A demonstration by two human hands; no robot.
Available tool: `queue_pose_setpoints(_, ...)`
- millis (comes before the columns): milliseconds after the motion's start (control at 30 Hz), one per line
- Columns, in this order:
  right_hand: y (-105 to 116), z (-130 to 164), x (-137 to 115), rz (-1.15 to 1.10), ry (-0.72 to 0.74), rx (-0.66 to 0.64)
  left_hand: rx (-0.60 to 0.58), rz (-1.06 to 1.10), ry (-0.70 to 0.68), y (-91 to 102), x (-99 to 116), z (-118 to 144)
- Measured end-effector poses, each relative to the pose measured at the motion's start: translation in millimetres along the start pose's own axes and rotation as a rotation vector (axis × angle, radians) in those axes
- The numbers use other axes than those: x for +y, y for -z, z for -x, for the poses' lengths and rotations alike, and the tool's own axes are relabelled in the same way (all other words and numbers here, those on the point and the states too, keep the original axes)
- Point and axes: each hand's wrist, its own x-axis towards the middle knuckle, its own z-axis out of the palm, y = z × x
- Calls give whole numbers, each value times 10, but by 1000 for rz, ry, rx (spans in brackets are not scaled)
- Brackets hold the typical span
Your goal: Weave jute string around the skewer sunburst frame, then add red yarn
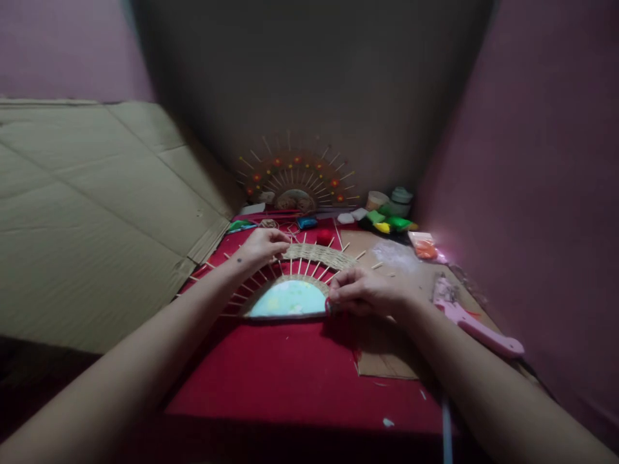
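Woven fan [309, 258] between both hands' fingers [278, 243]

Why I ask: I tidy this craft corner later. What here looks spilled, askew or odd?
A pale powdery smear dusts the brown cardboard sheet right of the woven fan piece, and small white scraps lie on the red mat. The fan piece itself looks even under both hands.
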Motion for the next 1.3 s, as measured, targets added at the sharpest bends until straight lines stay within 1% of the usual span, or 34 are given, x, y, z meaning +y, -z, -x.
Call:
queue_pose_setpoints(100,-41,-47,43,59,27,3,-21,-159,-64,-176,214,-285)
queue_pose_setpoints(167,-53,-53,64,40,60,19,-32,-267,-100,-333,315,-489)
queue_pose_setpoints(233,-36,-68,97,-31,95,14,-39,-355,-128,-496,366,-677)
queue_pose_setpoints(333,31,-116,161,-177,128,-24,-50,-433,-134,-684,368,-896)
queue_pose_setpoints(433,101,-153,195,-290,127,-63,-77,-433,-114,-735,343,-1034)
queue_pose_setpoints(533,133,-154,182,-345,100,-90,-78,-353,-118,-640,370,-1070)
queue_pose_setpoints(600,135,-146,165,-372,95,-92,-73,-269,-135,-530,438,-1017)
queue_pose_setpoints(667,130,-139,150,-404,116,-83,-106,-83,-140,-417,534,-896)
queue_pose_setpoints(733,121,-135,140,-440,133,-70,-190,264,-102,-326,627,-720)
queue_pose_setpoints(767,117,-133,136,-460,132,-59,-227,399,-76,-292,663,-621)
queue_pose_setpoints(800,113,-133,132,-480,125,-39,-265,497,-52,-267,688,-518)
queue_pose_setpoints(867,107,-133,129,-519,110,16,-319,595,-41,-238,699,-319)
queue_pose_setpoints(967,105,-140,137,-566,138,97,-374,619,-10,-244,635,-60)
queue_pose_setpoints(1067,88,-139,148,-556,171,105,-342,591,31,-305,531,140)
queue_pose_setpoints(1133,60,-129,145,-500,196,81,-331,559,19,-371,470,244)
queue_pose_setpoints(1200,28,-118,137,-427,247,74,-347,506,16,-444,431,327)
queue_pose_setpoints(1300,-5,-112,133,-307,281,113,-349,417,-2,-533,425,415)
